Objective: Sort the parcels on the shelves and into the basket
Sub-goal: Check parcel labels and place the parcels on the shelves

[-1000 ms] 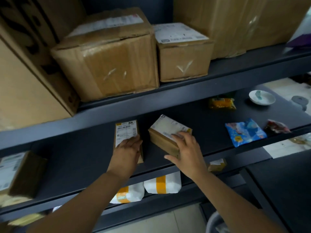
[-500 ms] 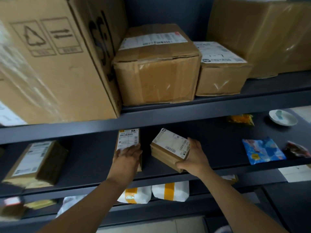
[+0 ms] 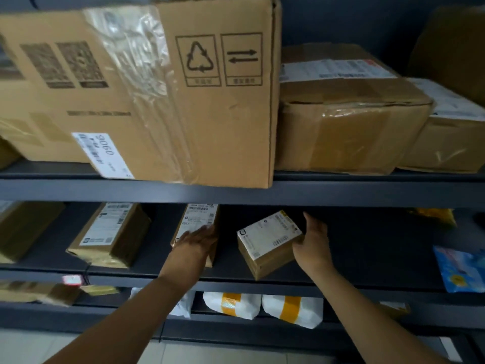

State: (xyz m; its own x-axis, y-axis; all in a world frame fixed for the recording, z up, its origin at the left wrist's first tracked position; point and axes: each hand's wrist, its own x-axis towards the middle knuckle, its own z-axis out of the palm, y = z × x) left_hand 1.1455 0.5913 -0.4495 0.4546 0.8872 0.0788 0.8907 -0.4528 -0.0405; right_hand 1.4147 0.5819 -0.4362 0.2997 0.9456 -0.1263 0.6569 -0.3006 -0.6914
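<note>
Left hand (image 3: 195,243) is pressing flat, fingers (image 3: 206,230) together, on parcel (image 3: 200,219); right hand (image 3: 313,245) is touching box (image 3: 265,240), fingers spread.

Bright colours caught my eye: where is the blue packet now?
In the head view the blue packet lies far right on the middle shelf, right of the right hand, in front of a yellow packet.

Two arms are being shown, both bare along their whole visible length, from the near edge of the view to the wrists. The left forearm (image 3: 147,306) and the right forearm (image 3: 367,311) are being seen as slim and smooth, narrowing toward the wrists. The left grip (image 3: 195,241) and the right grip (image 3: 313,241) are likewise being shown uncovered.
</note>
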